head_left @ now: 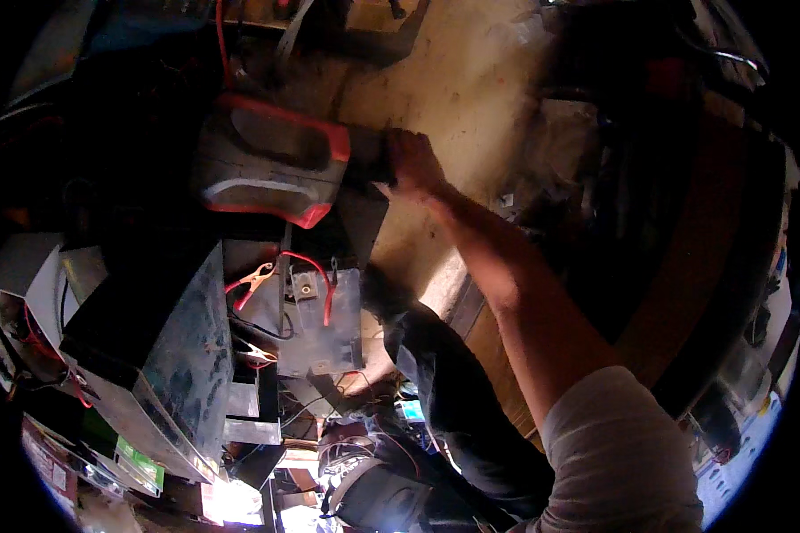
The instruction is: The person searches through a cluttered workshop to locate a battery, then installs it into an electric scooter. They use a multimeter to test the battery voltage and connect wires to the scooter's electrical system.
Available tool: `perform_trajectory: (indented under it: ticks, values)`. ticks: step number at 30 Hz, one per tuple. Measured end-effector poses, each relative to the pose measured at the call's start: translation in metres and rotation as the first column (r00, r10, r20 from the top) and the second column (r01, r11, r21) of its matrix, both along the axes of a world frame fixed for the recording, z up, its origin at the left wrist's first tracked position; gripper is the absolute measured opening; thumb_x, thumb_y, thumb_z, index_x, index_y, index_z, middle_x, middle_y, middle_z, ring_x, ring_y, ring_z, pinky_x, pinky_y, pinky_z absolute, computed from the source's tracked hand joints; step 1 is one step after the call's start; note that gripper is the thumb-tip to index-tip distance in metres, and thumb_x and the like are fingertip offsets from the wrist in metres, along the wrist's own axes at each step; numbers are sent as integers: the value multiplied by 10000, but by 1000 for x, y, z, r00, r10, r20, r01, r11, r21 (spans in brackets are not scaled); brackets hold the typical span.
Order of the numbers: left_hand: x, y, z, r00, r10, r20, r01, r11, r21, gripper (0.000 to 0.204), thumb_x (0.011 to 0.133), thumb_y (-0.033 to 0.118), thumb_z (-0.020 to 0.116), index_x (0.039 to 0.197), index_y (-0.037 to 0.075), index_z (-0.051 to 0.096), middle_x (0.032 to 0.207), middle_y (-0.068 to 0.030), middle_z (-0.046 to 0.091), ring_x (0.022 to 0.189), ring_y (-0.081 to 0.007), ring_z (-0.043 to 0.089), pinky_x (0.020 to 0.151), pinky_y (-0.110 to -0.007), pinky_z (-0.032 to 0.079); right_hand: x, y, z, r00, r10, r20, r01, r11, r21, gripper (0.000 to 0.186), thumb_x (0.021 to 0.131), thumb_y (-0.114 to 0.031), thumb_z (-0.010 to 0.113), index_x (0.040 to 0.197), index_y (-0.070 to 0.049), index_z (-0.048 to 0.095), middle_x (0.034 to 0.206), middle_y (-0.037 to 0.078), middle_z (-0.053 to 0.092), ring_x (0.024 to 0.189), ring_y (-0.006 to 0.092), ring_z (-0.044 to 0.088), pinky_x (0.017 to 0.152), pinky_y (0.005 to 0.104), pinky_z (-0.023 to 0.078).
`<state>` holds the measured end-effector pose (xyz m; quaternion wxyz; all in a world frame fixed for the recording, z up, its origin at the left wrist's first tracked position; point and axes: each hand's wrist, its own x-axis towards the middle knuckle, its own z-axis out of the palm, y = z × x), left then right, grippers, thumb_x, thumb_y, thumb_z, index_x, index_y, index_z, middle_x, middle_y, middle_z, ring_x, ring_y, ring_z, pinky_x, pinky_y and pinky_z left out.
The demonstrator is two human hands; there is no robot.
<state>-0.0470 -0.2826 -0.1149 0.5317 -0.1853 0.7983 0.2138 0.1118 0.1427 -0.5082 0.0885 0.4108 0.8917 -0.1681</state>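
Observation:
My right hand [413, 167] reaches away from me with its fingers curled at a dark block-like thing [371, 155]; shadow hides what exactly they hold. Just left of that lies a grey case with red corners and a loop handle [271, 160]. Nearer to me is a dusty grey battery [323, 333] with a round terminal on top. A red lead [318, 260] arches over it. Beside the battery rests a copper-coloured clamp with red handles [254, 282], and a second clamp [256, 354] lies closer to me. My left hand is out of view.
A large dusty metal case [182, 355] stands at the left, with a grey box [31, 266] beyond it. My dark-trousered leg [453, 391] is below my arm. Dusty tan floor [458, 80] stretches ahead. A green box [140, 464] sits at lower left.

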Motion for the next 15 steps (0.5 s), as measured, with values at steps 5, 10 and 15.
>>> perform_trajectory:
  ticks: [5,10,15]
  values:
    - [-10,-2,-3,1000,2,10,-2,1000,-14,773,653,-12,790,1326,9,411,1242,-102,554,1145,-218,535,1000,-361,415,33,8,1,998,-40,39,39,999,18,825,558,-299,825,1212,25,442,1173,198,508,1096,369,490,935,499,390]
    - [-9,-10,4,1000,14,4,-14,1000,-24,772,650,-9,791,1325,12,416,1243,-99,556,1146,-218,537,1001,-363,416,28,0,2,984,-158,83,153,986,59,1174,491,-333,870,1397,48,227,1192,233,494,1070,386,516,956,446,416]
    - [-4,-32,38,997,67,-26,-66,997,30,772,648,-7,792,1324,15,421,1243,-97,559,1148,-217,539,1001,-364,418,27,-9,33,954,-209,213,223,974,-43,1065,480,-378,865,1335,7,362,1100,210,566,1001,387,574,877,443,487]
